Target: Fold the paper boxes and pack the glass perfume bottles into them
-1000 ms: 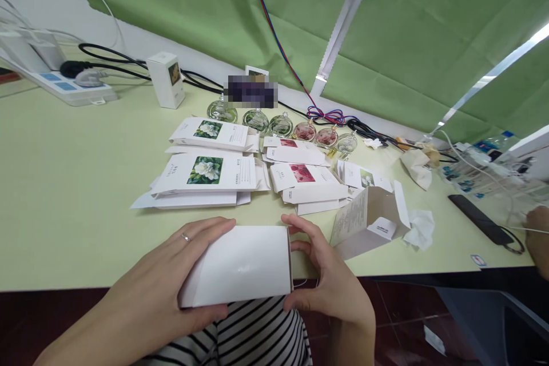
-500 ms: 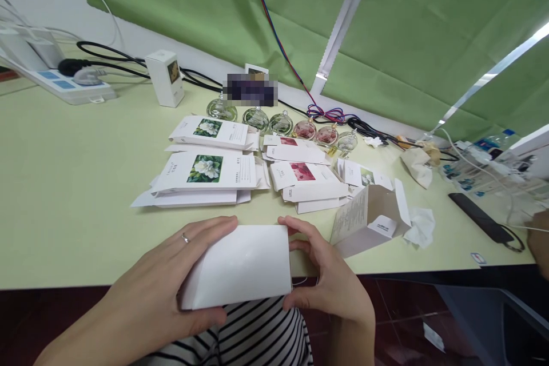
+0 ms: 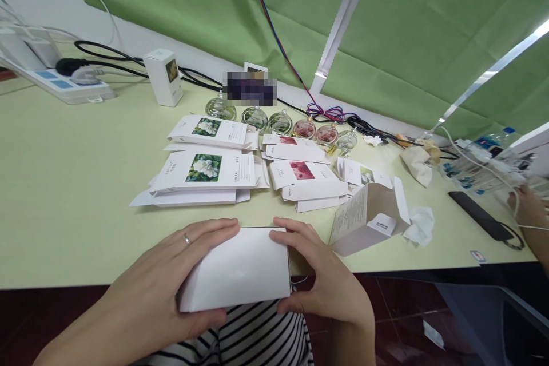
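A plain white cardboard box [image 3: 242, 269] lies between my hands at the table's front edge. My left hand [image 3: 180, 274] is wrapped round its left end, thumb below and fingers along the top; a ring shows on one finger. At the right end, my right hand [image 3: 319, 271] grips with fingertips on the top edge and thumb underneath. To the right stands a white carton [image 3: 364, 220] with its end open and flaps out. Beyond my hands lie flattened white boxes with white-flower pictures [image 3: 206, 170] and boxes with red-flower pictures [image 3: 306, 174].
Several round glass bottles [image 3: 281, 122] stand in a row behind the boxes. An upright small box [image 3: 165, 78] and a power strip [image 3: 64, 86] are at the left. Crumpled tissue [image 3: 419, 226], a black phone-like slab [image 3: 480, 216] and another person's hand [image 3: 529, 206] are at the right.
My right hand's fingers have moved left onto the box's top edge, and its thumb has shifted slightly. The other person's hand has come further into view at the right.
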Demonstrator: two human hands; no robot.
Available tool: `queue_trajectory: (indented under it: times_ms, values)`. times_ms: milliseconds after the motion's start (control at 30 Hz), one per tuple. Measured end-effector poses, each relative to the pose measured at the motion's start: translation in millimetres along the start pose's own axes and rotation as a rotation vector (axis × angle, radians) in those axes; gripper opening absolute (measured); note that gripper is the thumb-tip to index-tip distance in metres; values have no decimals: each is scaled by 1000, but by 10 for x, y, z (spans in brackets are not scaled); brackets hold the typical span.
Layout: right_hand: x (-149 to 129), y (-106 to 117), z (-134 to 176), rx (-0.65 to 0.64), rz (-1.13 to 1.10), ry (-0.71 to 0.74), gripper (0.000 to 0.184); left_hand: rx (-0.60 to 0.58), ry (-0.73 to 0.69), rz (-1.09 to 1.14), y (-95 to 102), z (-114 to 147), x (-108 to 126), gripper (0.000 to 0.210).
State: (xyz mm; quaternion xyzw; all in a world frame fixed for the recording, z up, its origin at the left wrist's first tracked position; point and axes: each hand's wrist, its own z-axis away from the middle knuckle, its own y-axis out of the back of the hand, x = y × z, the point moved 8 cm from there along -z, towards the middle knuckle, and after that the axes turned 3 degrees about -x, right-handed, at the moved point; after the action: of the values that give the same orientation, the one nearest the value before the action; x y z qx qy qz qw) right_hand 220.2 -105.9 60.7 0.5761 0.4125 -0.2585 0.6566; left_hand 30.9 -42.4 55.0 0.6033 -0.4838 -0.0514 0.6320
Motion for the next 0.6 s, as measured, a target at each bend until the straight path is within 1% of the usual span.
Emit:
queue_trajectory:
  times_ms: [67,200,300,400,467,500,533,600]
  values:
    - [-2,-3,-4,1,7,-6,78,-1,4,-8,-2,1,-2,82]
    - [-9,-16,-35,-7,12,-16,86,-9,7,7,-8,-2,-21,82]
    - [-27,0,-48,10,10,-6,86,-32,35,35,-16,6,-61,82]
    - [16,44,-19,45,-18,-20,85,-34,111,197,-15,42,-128,86]
    - [70,101,24,100,-55,-12,85,21,161,349,17,77,-168,95]
    - [92,132,50,136,-80,8,85,73,167,409,54,95,-177,97]
    - [110,159,77,174,-108,38,85,137,150,456,104,111,-172,95]
    - [129,184,128,248,-166,103,84,278,69,531,227,145,-137,83]
